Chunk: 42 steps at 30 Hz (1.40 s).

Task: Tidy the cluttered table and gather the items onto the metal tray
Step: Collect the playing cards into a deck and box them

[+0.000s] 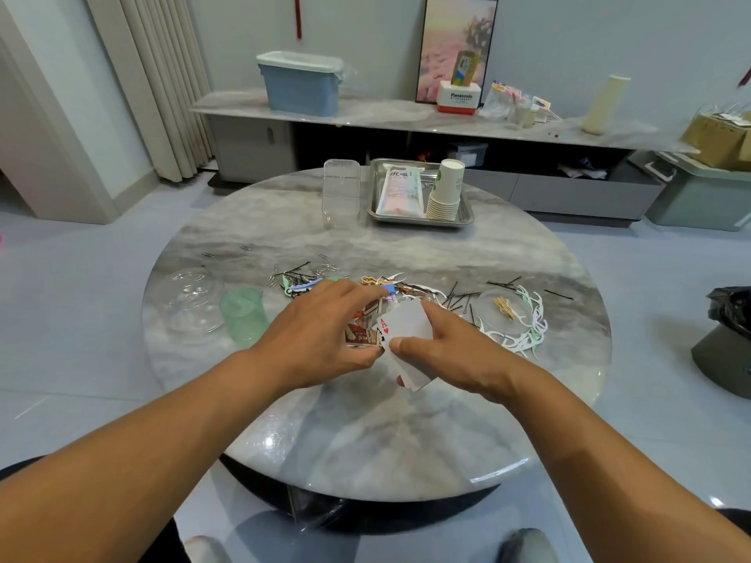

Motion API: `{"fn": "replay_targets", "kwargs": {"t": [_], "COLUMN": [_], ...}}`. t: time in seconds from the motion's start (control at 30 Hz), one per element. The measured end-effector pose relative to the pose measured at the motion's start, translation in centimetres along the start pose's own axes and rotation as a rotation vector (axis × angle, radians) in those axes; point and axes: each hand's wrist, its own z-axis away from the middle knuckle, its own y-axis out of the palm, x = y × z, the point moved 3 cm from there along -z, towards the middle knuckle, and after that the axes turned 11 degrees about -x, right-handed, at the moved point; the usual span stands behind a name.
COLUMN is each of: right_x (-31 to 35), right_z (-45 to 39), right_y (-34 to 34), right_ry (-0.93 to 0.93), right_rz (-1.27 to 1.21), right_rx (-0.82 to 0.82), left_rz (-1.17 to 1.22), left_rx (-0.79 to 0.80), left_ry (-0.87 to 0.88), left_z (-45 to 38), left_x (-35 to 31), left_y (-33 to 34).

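Note:
A stack of playing cards (408,333) with an ace showing sits at the middle of the round marble table (378,432). My right hand (455,351) grips the stack, thumb on top. My left hand (321,331) reaches over a red card box (359,333) and touches the cards' left edge; its fingertips are hidden. The metal tray (465,219) stands at the table's far side and holds a white pouch (398,188) and a stack of paper cups (445,191).
A clear plastic box (341,193) stands left of the tray. Hairpins and paper clips (300,272), floss picks (528,327), a clear lid with toothpicks (504,308), a green cup (244,314) and a clear dome (191,298) lie scattered mid-table. A black bin (727,343) stands at right.

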Motion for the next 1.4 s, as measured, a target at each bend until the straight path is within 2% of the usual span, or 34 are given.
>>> {"fn": "replay_targets", "kwargs": {"t": [0.1, 0.23, 0.3, 0.43, 0.63, 0.77, 0.9, 1.07, 1.2, 1.4], "right_x": [-0.2, -0.5, -0.8, -2.1, -4.0, -4.9, -5.4, -5.4, -6.4, -6.3], "right_z": [0.1, 0.0, 0.0, -0.2, 0.0, 0.7, 1.0, 0.9, 0.9, 0.8], "right_y": [0.1, -0.2, -0.1, -0.2, 1.0, 2.4, 2.9, 2.5, 1.9, 2.4], "right_ry": [0.032, -0.056, -0.058, -0.054, -0.292, -0.428, -0.404, -0.344, -0.210, -0.251], "right_rz": [-0.057, 0.263, 0.335, 0.539, 1.048, 1.226, 1.219, 0.942, 0.903, 0.621], "right_rx": [0.029, 0.058, 0.092, 0.098, 0.078, 0.025, -0.026, -0.095, -0.200, -0.130], "left_rz": [-0.020, -0.110, -0.144, -0.080, 0.131, 0.148, 0.091, 0.081, 0.093, 0.109], "left_rx": [0.000, -0.012, 0.002, 0.060, 0.251, 0.295, 0.311, 0.316, 0.292, 0.290], "left_ry": [0.030, 0.169, 0.187, 0.046, -0.041, -0.060, -0.032, -0.044, -0.042, -0.026], "left_z": [0.1, 0.4, 0.7, 0.9, 2.9, 3.4, 3.5, 3.3, 3.1, 3.2], "left_x": [-0.1, -0.8, -1.1, -0.8, -1.3, -1.1, -1.3, -1.4, -1.6, -1.7], "left_y": [-0.1, 0.0, 0.5, 2.0, 5.3, 6.4, 6.8, 6.6, 6.6, 6.7]}}
